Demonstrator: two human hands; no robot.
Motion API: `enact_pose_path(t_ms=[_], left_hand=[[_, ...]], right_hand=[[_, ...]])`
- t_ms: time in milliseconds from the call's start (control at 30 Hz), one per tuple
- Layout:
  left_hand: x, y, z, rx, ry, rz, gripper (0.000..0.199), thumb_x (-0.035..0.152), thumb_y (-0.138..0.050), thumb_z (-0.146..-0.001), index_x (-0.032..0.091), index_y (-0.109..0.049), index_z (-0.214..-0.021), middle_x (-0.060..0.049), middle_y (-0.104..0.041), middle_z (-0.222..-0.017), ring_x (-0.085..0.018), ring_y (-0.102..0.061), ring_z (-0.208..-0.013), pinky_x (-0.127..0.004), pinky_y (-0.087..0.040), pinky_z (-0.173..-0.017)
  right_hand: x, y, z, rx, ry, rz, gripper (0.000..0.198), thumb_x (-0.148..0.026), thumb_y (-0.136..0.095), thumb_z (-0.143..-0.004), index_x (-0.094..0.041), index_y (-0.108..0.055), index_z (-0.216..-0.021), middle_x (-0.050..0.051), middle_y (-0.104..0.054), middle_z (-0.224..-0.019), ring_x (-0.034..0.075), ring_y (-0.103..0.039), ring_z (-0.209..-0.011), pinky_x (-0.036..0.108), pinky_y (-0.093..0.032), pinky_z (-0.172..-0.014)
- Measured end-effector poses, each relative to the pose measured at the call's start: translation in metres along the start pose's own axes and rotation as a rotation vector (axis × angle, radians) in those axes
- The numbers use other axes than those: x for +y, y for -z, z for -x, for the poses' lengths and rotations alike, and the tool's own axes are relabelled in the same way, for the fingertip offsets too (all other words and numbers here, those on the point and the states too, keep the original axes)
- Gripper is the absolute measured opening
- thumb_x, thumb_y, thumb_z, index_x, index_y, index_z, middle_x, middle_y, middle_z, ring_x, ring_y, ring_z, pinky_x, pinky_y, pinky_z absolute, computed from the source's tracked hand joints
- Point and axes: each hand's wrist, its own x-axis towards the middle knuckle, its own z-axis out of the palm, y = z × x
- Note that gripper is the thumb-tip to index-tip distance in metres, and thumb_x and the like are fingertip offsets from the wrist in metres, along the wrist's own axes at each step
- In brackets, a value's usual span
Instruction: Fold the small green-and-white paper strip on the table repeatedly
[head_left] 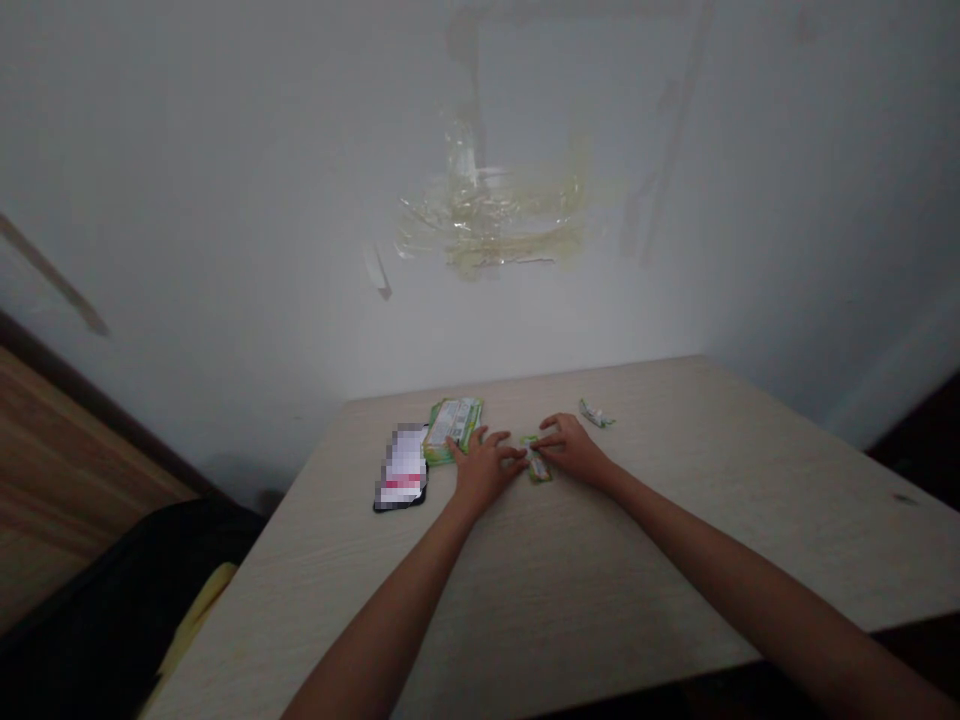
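Note:
A small green and white packet lies on the table between my hands. My left hand is at its left, fingers spread, with the fingertips at the packet's edge. The thumb of that hand reaches toward a larger, flat green and white pack. From the right, my right hand reaches over the packet's upper end; its fingers are apart and some tips touch the packet. Whether they pinch it is too small to make out. Behind the right hand lies a crumpled green and white wrapper.
A phone with a blurred-out screen lies left of the larger pack. The pale wooden table meets a white wall with clear tape on it. Dark and yellow cloth is beside the table's left edge.

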Motion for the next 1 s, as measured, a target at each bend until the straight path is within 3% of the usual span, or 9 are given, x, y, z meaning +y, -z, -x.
enact_pose_path(t_ms=[400,633,833,1000], left_hand=[[-0.003,0.002,0.005,0.045,-0.112,-0.031,0.025,0.047,-0.062,-0.088,0.05,-0.068,-0.112,0.006,-0.056,-0.142,-0.034,-0.032,-0.141,-0.078,0.006,-0.108],[-0.006,0.0,0.002,-0.013,-0.173,0.029,0.023,0.042,-0.062,-0.089,0.044,-0.071,-0.11,0.002,-0.069,-0.126,-0.029,-0.038,-0.137,-0.071,0.005,-0.114],[-0.009,0.007,-0.001,-0.056,-0.258,0.015,0.023,0.043,-0.06,-0.091,0.045,-0.07,-0.111,0.005,-0.07,-0.125,-0.028,-0.037,-0.139,-0.073,0.009,-0.111],[-0.01,0.014,-0.002,-0.071,-0.324,-0.049,0.024,0.043,-0.056,-0.093,0.045,-0.07,-0.113,0.005,-0.069,-0.126,-0.026,-0.04,-0.138,-0.067,0.004,-0.116]], right_hand=[[-0.009,0.006,-0.002,-0.077,0.142,0.037,0.017,-0.022,-0.069,-0.084,-0.026,-0.078,-0.098,0.008,-0.069,-0.105,0.022,-0.059,-0.104,0.038,-0.045,-0.094],[-0.008,0.007,-0.001,-0.089,0.139,0.063,0.018,-0.023,-0.067,-0.086,-0.027,-0.077,-0.101,0.007,-0.071,-0.104,0.02,-0.062,-0.101,0.036,-0.046,-0.091],[-0.01,0.008,0.0,-0.114,0.136,0.063,0.021,-0.024,-0.063,-0.09,-0.026,-0.076,-0.106,0.008,-0.073,-0.107,0.021,-0.064,-0.1,0.038,-0.046,-0.093],[-0.01,0.008,0.003,-0.118,0.137,0.08,0.023,-0.024,-0.064,-0.09,-0.027,-0.074,-0.11,0.008,-0.073,-0.11,0.023,-0.064,-0.108,0.043,-0.043,-0.099]])
